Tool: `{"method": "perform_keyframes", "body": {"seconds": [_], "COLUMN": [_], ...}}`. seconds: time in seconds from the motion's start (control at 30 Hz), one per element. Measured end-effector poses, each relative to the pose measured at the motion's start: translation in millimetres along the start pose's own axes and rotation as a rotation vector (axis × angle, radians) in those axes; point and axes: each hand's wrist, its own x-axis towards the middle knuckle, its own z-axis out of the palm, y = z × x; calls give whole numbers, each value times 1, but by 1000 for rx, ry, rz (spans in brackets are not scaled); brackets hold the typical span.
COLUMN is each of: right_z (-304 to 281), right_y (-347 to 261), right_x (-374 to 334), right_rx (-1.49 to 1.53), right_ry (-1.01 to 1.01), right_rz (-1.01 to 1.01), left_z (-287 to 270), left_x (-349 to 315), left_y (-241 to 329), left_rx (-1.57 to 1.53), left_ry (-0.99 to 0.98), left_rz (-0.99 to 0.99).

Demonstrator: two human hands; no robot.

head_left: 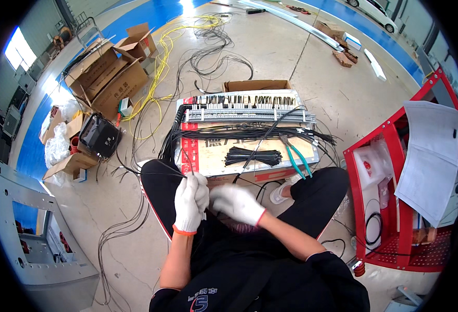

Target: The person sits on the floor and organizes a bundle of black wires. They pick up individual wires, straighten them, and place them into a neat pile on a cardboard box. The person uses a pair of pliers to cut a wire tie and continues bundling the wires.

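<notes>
My left hand (188, 202), in a white knit glove, is closed around thin black cables (166, 167) just above my lap. Close beside it on the right is my gloved right hand (237, 204), blurred, so its fingers and anything in them cannot be made out. Ahead of both hands a wooden box (213, 164) carries a grey terminal strip (247, 115) with many black wires plugged into it. A thick black cable bundle (229, 133) lies across the box. On the near side rest a bunch of black cable ties (252, 156) and cutting pliers (296, 157) with teal handles.
Cardboard boxes (104, 78) and a black case (100, 135) stand at the left. Yellow cable (161, 67) and loose black cables spread over the floor. A red metal frame (390, 182) holding paper sheets (430, 156) stands right; a grey metal cabinet (47, 249) is lower left.
</notes>
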Motion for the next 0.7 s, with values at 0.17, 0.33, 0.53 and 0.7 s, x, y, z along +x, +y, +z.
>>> {"method": "perform_keyframes", "body": {"seconds": [0.17,0.33,0.53,0.7], "right_z": [-23,-10,-23,-41], "right_y": [33,57,33,-10], "right_x": [62,80,89,96], "right_rx": [-567,-779,-236,642], "right_ry": [284,155,333,569], "right_rz": [50,80,-32,15], "left_z": [-18,-40,-59,-52], "left_x": [23,34,42,40], "left_y": [-3,-6,-6,0], "left_rx": [-237,-355,-503,-232], "left_ry": [-107,-68,-144,6], "left_rz": [36,43,29,-57]}}
